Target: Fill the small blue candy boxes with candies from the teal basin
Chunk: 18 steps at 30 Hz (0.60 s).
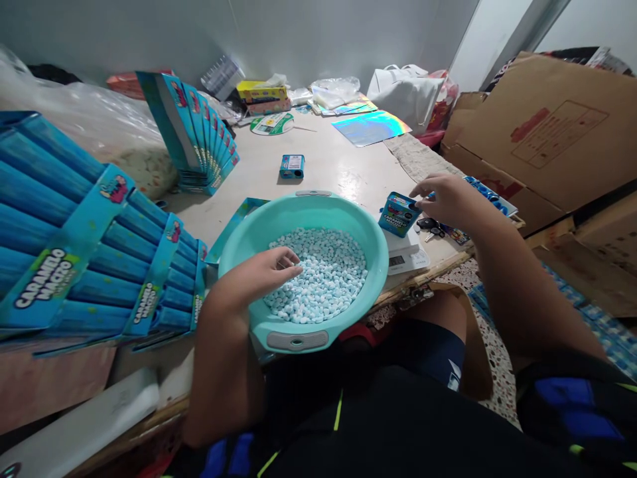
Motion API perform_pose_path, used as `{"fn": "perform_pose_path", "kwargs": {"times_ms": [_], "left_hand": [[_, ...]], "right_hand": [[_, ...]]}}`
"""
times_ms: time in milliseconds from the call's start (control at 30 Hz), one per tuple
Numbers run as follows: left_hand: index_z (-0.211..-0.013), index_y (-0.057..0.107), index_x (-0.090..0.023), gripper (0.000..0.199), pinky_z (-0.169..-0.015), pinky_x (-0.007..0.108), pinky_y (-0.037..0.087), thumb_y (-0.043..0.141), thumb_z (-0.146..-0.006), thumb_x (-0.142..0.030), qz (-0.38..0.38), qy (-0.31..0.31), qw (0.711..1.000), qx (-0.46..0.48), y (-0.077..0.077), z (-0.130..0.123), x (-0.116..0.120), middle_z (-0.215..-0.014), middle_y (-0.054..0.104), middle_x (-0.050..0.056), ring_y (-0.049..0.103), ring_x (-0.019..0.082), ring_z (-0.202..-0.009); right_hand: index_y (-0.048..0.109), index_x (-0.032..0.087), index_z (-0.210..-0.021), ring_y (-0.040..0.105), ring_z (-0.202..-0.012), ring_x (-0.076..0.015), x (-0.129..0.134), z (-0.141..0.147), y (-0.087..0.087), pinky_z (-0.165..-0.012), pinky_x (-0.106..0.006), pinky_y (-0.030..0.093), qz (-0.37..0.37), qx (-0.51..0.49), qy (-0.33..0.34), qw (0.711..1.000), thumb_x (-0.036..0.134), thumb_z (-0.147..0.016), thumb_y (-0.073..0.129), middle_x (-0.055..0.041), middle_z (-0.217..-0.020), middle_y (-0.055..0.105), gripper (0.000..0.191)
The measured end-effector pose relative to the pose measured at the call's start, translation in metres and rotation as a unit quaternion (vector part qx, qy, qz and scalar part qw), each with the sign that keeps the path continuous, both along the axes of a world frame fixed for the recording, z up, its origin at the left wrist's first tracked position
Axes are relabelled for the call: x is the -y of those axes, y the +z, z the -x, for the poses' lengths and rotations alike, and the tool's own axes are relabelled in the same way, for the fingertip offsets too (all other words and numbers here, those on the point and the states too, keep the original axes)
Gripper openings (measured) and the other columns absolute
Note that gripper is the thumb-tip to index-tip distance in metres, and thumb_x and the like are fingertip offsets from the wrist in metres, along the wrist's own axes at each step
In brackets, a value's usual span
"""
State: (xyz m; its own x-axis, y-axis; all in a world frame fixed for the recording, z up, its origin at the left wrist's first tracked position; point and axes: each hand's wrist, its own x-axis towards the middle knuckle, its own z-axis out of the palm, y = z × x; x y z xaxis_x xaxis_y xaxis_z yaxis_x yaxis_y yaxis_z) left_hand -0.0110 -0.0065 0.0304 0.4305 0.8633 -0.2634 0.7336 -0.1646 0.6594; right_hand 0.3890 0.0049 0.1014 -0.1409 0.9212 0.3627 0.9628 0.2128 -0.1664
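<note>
A turquoise plastic basin [303,206] with grey grips holds a heap of small pale blue and white candies [323,275]. Over the candies, at the basin's left side, is my left hand [276,265], fingers loosely curved and thumb apart, with nothing visible in it. To the right, a small blue tin [399,216] labelled "Caramelo Macizo" stands on a white digital scale [413,259]. My right hand [442,196] has its thumb and fingertips at the tin's upper right edge. The tin hides part of the scale's plate.
Tall blue display boxes [70,232] crowd the left, with fanned blue cartons [194,133] behind. Another small blue tin [292,166] lies beyond the basin. Keys [432,229] sit beside the scale. Shiny sheets [371,126], a white bag [403,93] and a cardboard box [557,133] stand farther back.
</note>
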Motion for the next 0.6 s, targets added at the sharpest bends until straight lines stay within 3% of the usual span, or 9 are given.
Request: {"fn": "perform_pose_path", "kwargs": {"times_ms": [67, 133, 200, 267, 333, 433, 533, 600], "left_hand": [[-0.114, 0.067, -0.020, 0.067, -0.088, 0.040, 0.052, 0.057, -0.079, -0.076, 0.001, -0.003, 1.000, 0.000, -0.001, 0.000, -0.001, -0.117, 0.074, 0.013, 0.069, 0.033, -0.107], [-0.115, 0.068, -0.020, 0.070, -0.087, 0.040, 0.052, 0.057, -0.078, -0.079, 0.000, -0.007, 1.000, 0.000, -0.002, 0.001, -0.003, -0.115, 0.075, 0.012, 0.069, 0.032, -0.106], [-0.113, 0.068, -0.020, 0.070, -0.086, 0.039, 0.051, 0.055, -0.078, -0.080, -0.011, -0.012, 1.000, -0.009, -0.004, 0.002, -0.008, -0.110, 0.075, 0.011, 0.068, 0.032, -0.104], [-0.111, 0.068, -0.020, 0.068, -0.086, 0.039, 0.050, 0.053, -0.079, -0.079, -0.026, -0.010, 0.999, -0.026, -0.006, 0.003, -0.014, -0.108, 0.075, 0.010, 0.067, 0.032, -0.103], [-0.110, 0.068, -0.020, 0.065, -0.089, 0.038, 0.049, 0.053, -0.080, -0.076, -0.031, -0.002, 0.999, -0.038, -0.008, 0.005, -0.020, -0.110, 0.075, 0.010, 0.065, 0.033, -0.107], [-0.111, 0.067, -0.021, 0.064, -0.096, 0.038, 0.049, 0.056, -0.079, -0.076, -0.015, 0.004, 0.999, -0.036, -0.007, 0.005, -0.023, -0.117, 0.075, 0.009, 0.064, 0.035, -0.116], [-0.113, 0.065, -0.020, 0.069, -0.096, 0.040, 0.048, 0.053, -0.077, -0.078, -0.004, -0.001, 0.999, -0.044, -0.004, 0.003, -0.019, -0.119, 0.073, 0.011, 0.063, 0.036, -0.117], [-0.114, 0.065, -0.019, 0.071, -0.094, 0.040, 0.048, 0.051, -0.077, -0.079, -0.001, -0.003, 0.999, -0.045, -0.002, 0.001, -0.016, -0.119, 0.072, 0.012, 0.062, 0.037, -0.117]], "right_hand": [[0.081, 0.019, -0.100, 0.067, -0.090, -0.0214, 0.017, 0.026, -0.001, -0.085, -0.038, 0.053, -0.045, -0.032, 0.019, 0.998, 0.014, -0.088, 0.063, -0.0106, -0.109, 0.074, 0.022], [0.079, 0.019, -0.104, 0.068, -0.101, -0.0225, 0.043, 0.067, -0.004, -0.091, -0.038, 0.053, -0.039, -0.030, 0.076, 0.996, 0.014, -0.096, 0.058, -0.0113, -0.115, 0.073, 0.023], [0.078, 0.018, -0.108, 0.067, -0.108, -0.0252, 0.070, 0.116, -0.011, -0.089, -0.039, 0.053, 0.049, 0.036, 0.177, 0.982, 0.017, -0.101, 0.054, -0.0132, -0.119, 0.072, 0.025], [0.075, 0.018, -0.118, 0.067, -0.107, -0.0286, 0.086, 0.163, -0.022, -0.079, -0.039, 0.053, 0.152, 0.097, 0.275, 0.944, 0.024, -0.103, 0.053, -0.0139, -0.122, 0.072, 0.027], [0.072, 0.018, -0.126, 0.070, -0.099, -0.0284, 0.090, 0.197, -0.032, -0.069, -0.037, 0.050, 0.251, 0.125, 0.312, 0.908, 0.022, -0.104, 0.048, -0.0137, -0.122, 0.073, 0.033], [0.067, 0.016, -0.133, 0.072, -0.096, -0.0254, 0.081, 0.216, -0.042, -0.065, -0.034, 0.048, 0.301, 0.115, 0.345, 0.882, 0.019, -0.105, 0.039, -0.0121, -0.120, 0.076, 0.040], [0.067, 0.015, -0.135, 0.072, -0.100, -0.0249, 0.068, 0.212, -0.048, -0.069, -0.032, 0.050, 0.290, 0.103, 0.340, 0.889, 0.020, -0.100, 0.051, -0.0111, -0.120, 0.077, 0.038], [0.072, 0.015, -0.126, 0.073, -0.100, -0.0268, 0.061, 0.208, -0.053, -0.071, -0.033, 0.054, 0.304, 0.106, 0.310, 0.895, 0.020, -0.096, 0.058, -0.0129, -0.118, 0.077, 0.033]]}}
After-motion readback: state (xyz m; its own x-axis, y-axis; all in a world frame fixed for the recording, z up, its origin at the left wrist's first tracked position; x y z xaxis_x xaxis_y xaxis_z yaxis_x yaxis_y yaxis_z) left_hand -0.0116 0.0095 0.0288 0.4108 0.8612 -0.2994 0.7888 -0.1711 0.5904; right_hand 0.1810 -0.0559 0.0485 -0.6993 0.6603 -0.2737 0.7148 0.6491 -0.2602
